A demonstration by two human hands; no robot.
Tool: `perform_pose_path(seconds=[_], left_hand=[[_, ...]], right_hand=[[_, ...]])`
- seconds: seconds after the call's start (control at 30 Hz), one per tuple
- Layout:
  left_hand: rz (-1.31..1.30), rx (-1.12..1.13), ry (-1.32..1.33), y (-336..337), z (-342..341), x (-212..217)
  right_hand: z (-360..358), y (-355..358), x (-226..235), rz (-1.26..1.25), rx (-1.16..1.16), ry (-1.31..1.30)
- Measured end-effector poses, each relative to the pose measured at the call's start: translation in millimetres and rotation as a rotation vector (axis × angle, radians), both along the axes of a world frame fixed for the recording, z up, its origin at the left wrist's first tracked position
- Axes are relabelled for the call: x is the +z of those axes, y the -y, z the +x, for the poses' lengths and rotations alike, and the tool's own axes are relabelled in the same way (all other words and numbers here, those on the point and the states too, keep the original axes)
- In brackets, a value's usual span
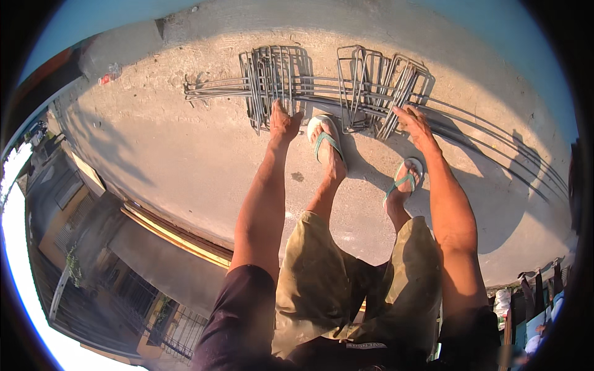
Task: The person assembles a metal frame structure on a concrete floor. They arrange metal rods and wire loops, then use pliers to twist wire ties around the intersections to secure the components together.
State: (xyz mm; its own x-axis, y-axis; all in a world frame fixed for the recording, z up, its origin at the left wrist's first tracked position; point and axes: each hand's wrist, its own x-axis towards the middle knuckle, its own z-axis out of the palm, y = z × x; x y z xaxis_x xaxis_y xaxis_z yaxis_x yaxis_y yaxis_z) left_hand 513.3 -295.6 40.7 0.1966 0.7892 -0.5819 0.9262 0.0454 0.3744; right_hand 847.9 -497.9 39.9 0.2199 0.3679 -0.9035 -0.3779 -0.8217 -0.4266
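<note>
I stand on a concrete slab (185,154) and bend down over long steel bars (210,88) lying across it. Two bunches of bent wire stirrups are threaded on the bars. My left hand (283,120) grips the lower edge of the left stirrup bunch (267,77). The right stirrup bunch (371,83) leans to one side, and my right hand (413,122) rests on its lower right corner. My feet in green-strapped flip-flops (326,139) stand between the hands, just below the bars.
The bars run on to the right (507,154) across the slab. The slab's edge (167,226) drops off at the lower left to buildings and a fence far below. A small red and white piece of litter (109,75) lies at the upper left.
</note>
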Motion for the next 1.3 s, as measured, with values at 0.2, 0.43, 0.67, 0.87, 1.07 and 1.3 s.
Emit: perform_pose_path(seconds=[0.2,0.43,0.67,0.87,1.07,1.3], left_hand=[[0.295,0.084,-0.289,-15.1,32.3,-2.5],[0.158,0.113,-0.312,-16.2,18.0,-31.7],[0.045,0.130,-0.241,-43.4,15.8,-21.2],[-0.121,0.275,0.123,-50.1,5.2,-49.0],[-0.224,0.625,0.355,-41.9,38.4,-20.2],[-0.187,0.533,0.355,-34.1,23.1,-19.9]], right_hand=[[-46.6,-25.2,-46.7,-0.004,-0.209,0.033],[-123.8,-79.9,-43.0,-0.153,0.103,0.876],[-131.6,-81.4,-23.4,-0.217,0.103,0.852],[-139.8,-86.8,-32.2,-0.288,0.065,0.939],[-138.3,-80.5,-36.1,-0.238,-0.001,0.884],[-141.1,-82.4,-18.9,-0.109,0.016,0.856]])
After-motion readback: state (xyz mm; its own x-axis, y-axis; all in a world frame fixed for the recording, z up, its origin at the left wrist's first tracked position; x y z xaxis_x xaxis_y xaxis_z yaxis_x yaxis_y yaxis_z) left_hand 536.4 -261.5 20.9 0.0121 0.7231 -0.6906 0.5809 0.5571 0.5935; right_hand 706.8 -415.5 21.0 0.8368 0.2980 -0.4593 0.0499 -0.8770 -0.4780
